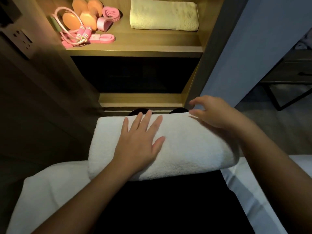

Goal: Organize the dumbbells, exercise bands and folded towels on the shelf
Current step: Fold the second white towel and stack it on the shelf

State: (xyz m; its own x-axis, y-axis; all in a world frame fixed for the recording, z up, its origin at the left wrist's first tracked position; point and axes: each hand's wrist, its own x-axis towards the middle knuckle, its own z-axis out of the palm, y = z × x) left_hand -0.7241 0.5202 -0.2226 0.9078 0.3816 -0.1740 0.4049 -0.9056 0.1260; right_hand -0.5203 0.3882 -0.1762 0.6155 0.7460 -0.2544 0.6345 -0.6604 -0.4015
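Left hand (pixel 140 141) flat, right hand (pixel 214 114) half-curled

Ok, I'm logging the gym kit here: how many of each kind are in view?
Towels: 2, a white towel in front and a folded towel on the shelf
Orange dumbbells: 2
Pink bands: 3
Skipping rope: 1
Green strap, kind unclear: 1
Total: 9
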